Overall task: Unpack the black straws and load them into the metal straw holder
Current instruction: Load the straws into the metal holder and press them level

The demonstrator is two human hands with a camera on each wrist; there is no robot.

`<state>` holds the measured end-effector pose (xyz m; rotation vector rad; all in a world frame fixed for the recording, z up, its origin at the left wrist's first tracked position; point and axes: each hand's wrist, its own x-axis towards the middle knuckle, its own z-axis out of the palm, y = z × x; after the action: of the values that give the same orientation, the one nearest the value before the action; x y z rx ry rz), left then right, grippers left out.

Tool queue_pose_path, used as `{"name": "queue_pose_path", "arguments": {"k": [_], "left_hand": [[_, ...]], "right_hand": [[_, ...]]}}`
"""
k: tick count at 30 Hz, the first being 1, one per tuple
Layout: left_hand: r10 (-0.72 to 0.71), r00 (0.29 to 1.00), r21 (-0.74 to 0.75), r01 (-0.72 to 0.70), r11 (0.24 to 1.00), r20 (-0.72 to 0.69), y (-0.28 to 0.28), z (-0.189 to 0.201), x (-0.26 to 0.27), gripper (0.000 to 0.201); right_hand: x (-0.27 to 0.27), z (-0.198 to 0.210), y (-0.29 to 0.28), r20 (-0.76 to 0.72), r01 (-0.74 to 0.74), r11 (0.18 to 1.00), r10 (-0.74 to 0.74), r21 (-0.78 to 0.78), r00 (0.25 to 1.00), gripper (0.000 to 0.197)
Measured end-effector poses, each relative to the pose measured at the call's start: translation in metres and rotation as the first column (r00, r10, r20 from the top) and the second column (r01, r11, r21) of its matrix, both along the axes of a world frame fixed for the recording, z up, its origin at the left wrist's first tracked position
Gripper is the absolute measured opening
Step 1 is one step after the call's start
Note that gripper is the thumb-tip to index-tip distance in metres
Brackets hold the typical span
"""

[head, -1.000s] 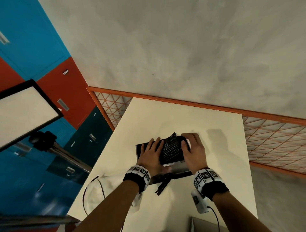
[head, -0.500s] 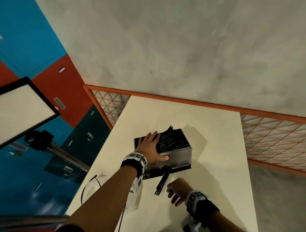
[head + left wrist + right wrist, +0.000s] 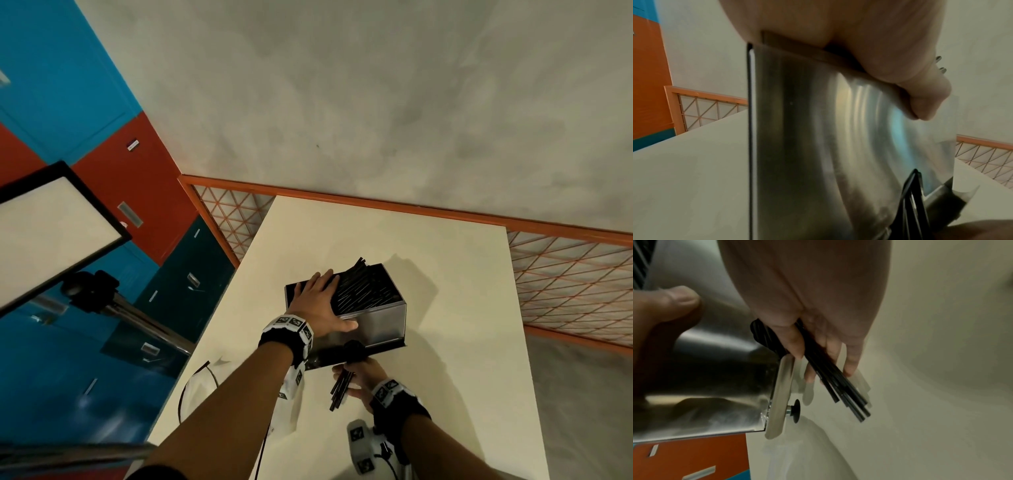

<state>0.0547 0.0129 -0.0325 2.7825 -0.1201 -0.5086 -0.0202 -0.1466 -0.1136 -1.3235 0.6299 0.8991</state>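
The steel straw holder (image 3: 376,322) stands in the middle of the cream table (image 3: 462,342), its open top packed with black straws (image 3: 366,287). My left hand (image 3: 317,301) lies flat on the holder's left top, fingers straight, and the thumb (image 3: 925,104) presses the front wall (image 3: 818,129). My right hand (image 3: 356,373) is low in front of the holder, below its black knob (image 3: 354,351). Its fingers (image 3: 795,344) curl round a small bunch of loose black straws (image 3: 840,386), which point down at the table beside the holder's flap (image 3: 781,394).
An emptied clear plastic bag (image 3: 205,387) lies at the table's near left edge. A white marked device with a cable (image 3: 363,445) sits near my right forearm. An orange mesh railing (image 3: 565,274) borders the table's far and right sides. A light panel on a stand (image 3: 51,226) is at the left.
My right hand left the top of the holder, dropped to the table in front of it and took hold of the loose straws there. The left hand stayed on the holder.
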Motion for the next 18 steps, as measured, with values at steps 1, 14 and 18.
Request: {"name": "queue_pose_path", "arguments": {"k": [1, 14, 18], "left_hand": [[0.001, 1.000, -0.002, -0.001, 1.000, 0.001, 0.000, 0.000, 0.000, 0.120], [0.004, 1.000, -0.003, -0.004, 1.000, 0.025, 0.000, -0.004, -0.004, 0.122], [-0.001, 0.998, 0.000, 0.001, 1.000, 0.059, -0.002, -0.007, -0.008, 0.122]], "right_hand": [[-0.001, -0.001, 0.001, 0.001, 0.010, 1.000, -0.010, 0.013, 1.000, 0.014], [-0.039, -0.003, 0.006, -0.065, -0.253, 0.966, 0.249, -0.057, 0.966, 0.008], [-0.051, -0.006, 0.006, -0.105, -0.392, 0.907, 0.379, -0.155, 0.919, 0.009]]}}
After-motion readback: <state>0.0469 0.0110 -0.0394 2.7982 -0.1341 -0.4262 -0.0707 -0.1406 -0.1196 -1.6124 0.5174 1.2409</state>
